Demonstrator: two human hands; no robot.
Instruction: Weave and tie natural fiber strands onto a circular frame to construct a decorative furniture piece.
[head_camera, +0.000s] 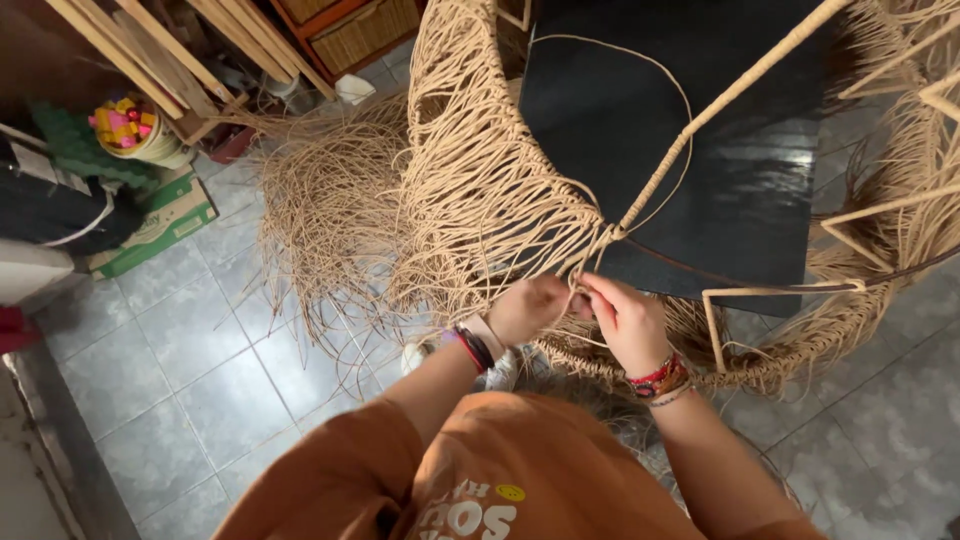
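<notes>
While both hands meet at the woven rim, I can't make out the fingertips.

I see my left hand (527, 308) and right hand (622, 318) pinched narrow on a thin rattan strand (672, 80) at the wicker frame (470, 170), just below the wrapped rod (735, 95). Loose strands (325, 215) hide the tile floor (180, 370); the black panel (730, 150) is cut off above.
</notes>
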